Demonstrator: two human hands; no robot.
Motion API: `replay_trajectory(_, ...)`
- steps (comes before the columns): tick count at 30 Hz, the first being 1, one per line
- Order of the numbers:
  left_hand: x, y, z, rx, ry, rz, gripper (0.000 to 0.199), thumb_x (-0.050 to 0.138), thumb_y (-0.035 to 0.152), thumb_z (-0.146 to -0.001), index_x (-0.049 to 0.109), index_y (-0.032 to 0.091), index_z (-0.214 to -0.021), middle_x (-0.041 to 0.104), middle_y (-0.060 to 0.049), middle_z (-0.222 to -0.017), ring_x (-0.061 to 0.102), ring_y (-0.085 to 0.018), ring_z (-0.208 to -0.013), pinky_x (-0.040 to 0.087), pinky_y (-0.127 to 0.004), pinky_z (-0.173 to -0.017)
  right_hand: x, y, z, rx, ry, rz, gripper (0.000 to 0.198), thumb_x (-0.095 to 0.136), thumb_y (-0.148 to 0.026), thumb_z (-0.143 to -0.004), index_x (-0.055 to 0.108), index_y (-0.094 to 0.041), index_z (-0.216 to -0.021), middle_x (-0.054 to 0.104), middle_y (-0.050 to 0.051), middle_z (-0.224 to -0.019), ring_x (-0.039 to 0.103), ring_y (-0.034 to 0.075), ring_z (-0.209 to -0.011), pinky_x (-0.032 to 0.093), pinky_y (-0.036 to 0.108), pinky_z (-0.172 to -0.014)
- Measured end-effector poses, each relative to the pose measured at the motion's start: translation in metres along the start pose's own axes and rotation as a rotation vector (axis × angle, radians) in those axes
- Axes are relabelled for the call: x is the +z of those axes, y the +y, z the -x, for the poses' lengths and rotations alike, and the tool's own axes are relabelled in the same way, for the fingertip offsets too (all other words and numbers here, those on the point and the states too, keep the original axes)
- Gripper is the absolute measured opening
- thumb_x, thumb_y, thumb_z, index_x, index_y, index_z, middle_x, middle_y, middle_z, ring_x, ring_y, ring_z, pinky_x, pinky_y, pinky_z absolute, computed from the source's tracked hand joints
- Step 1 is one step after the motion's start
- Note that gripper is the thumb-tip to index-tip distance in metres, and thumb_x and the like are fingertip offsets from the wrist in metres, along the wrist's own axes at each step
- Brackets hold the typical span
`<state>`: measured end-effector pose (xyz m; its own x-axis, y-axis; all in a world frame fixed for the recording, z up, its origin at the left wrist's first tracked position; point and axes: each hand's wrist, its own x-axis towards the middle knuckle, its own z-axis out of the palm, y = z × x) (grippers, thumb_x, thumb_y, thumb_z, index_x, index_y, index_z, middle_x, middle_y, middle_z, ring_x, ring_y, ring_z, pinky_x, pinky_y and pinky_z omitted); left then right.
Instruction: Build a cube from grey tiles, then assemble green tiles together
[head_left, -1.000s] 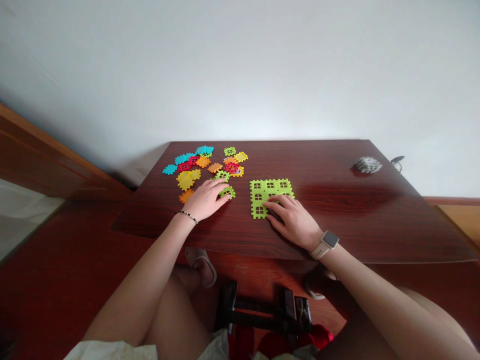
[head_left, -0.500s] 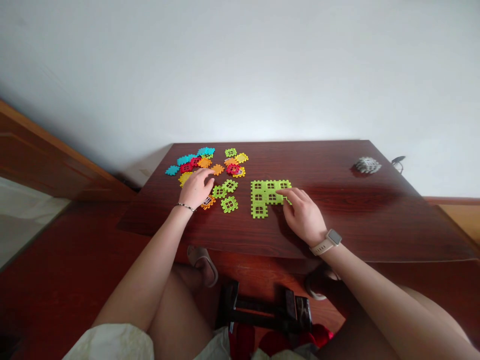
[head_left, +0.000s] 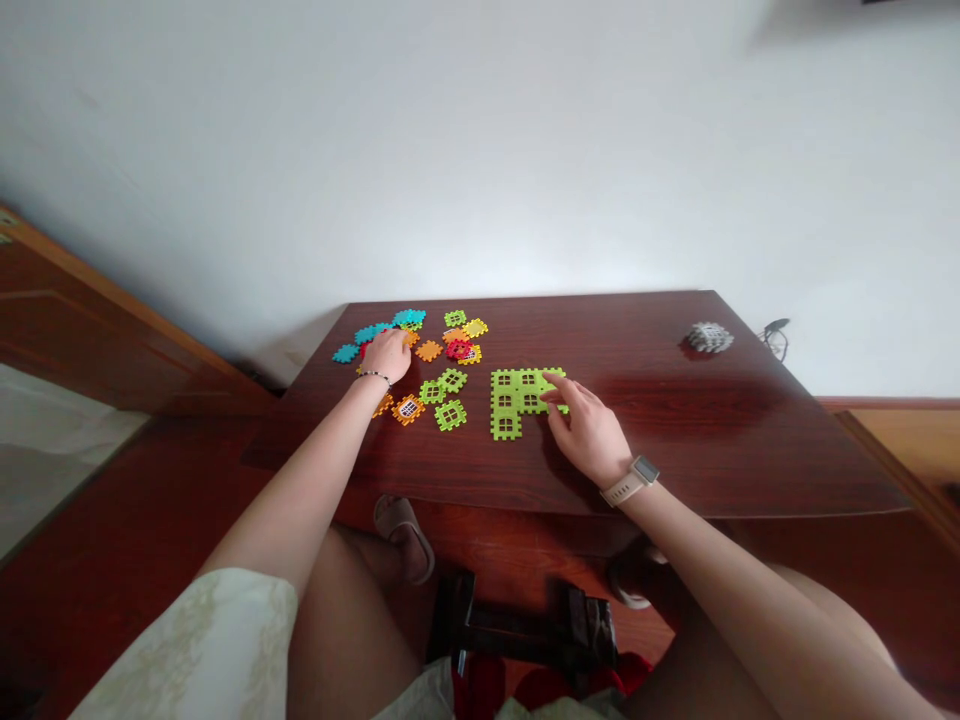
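Note:
My right hand (head_left: 591, 425) rests at the right side of a flat green panel (head_left: 505, 405) made of interlocking window tiles. Its index finger and thumb are spread apart over the panel, covering part of that edge. My left hand (head_left: 388, 358) reaches down into the heap of loose tiles at the left, its fingertips bent out of sight over red and orange pieces. Blue tiles (head_left: 409, 317) lie just beyond it, and an orange tile (head_left: 429, 350) lies to its right. Loose green tiles (head_left: 451, 415) sit between my left hand and the panel.
Red (head_left: 458, 349) and yellow (head_left: 475, 327) tiles lie toward the back of the brown table (head_left: 637, 400). A grey stack of toothed pieces (head_left: 709, 338) stands at the far right, with a black cable (head_left: 776, 335) behind it. A white wall closes off the back.
My left hand has moved away from me, deeper into the loose tiles, uncovering orange tiles near it. My right hand stays at the green panel with its fingers slightly shifted. The view has tilted slightly.

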<state>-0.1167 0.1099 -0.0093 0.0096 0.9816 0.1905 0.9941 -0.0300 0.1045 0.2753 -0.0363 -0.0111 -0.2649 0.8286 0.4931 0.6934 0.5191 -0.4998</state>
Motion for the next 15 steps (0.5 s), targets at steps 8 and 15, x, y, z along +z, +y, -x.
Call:
replay_trajectory(8, 0.012, 0.007, -0.05, -0.047, -0.038, -0.073, 0.036, 0.05, 0.034, -0.099, 0.072, 0.014, -0.12, 0.065, -0.026, -0.136, 0.054, -0.043, -0.133, 0.046, -0.059, -0.111, 0.002, 0.002, 0.001, 0.011, -0.068, 0.042, 0.038, 0.052, -0.014, -0.101, 0.062, -0.023, -0.137, 0.083, 0.006, -0.11, 0.078, 0.027, -0.097, 0.058, 0.041, -0.092)
replay_trajectory(15, 0.019, 0.013, -0.055, -0.042, -0.001, -0.07, 0.036, 0.052, 0.038, -0.1, 0.069, 0.015, -0.121, 0.061, -0.025, -0.136, 0.049, -0.044, -0.137, 0.043, -0.061, -0.113, -0.002, 0.004, 0.001, 0.023, -0.083, 0.068, 0.033, 0.052, -0.017, -0.104, 0.065, -0.024, -0.134, 0.083, 0.006, -0.109, 0.078, 0.027, -0.095, 0.058, 0.04, -0.089)
